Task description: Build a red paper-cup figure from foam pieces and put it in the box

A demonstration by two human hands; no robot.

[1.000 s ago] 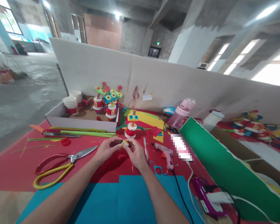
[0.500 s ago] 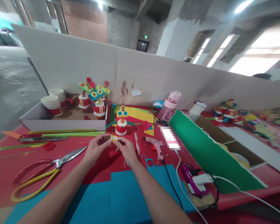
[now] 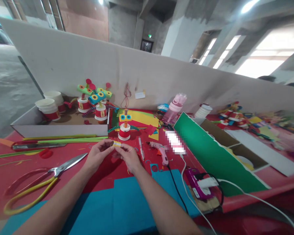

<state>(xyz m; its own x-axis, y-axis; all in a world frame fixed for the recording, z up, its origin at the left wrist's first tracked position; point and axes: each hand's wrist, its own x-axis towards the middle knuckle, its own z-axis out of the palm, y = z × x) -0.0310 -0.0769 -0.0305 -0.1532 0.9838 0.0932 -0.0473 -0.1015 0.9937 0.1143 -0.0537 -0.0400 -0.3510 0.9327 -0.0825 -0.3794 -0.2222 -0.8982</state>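
Centrally, just left of the middle of the frame, a small yellow piece (image 3: 116,144) is held up above the red desk (image 3: 0,176). It is pinched at its left end by the fingertips of the left hand (image 3: 98,155) and at its right by those of the right hand (image 3: 129,158); each grip is narrowed on it. It seems to be curled paper, though at this size its exact shape cannot be made out.

Just behind the hands, a cup figure (image 3: 124,133) is stood upright, topped by a yellow head on which blue eyes are fixed. A white pen (image 3: 141,148) is laid right of the right hand, and a pink glue gun (image 3: 159,149) is set down farther right, its black cord trailed toward the bottom edge. In the lower left, large scissors (image 3: 55,171) are left with their blades pointed toward the left hand. Blue paper (image 3: 107,209) is spread along the bottom of the frame, partly covered by the forearms. In the left part, stacked white cups (image 3: 49,111) and more cup figures (image 3: 101,112) are kept in a shallow box (image 3: 61,131). At right, a green panel (image 3: 215,156) is seen beside a purple power strip (image 3: 199,187).
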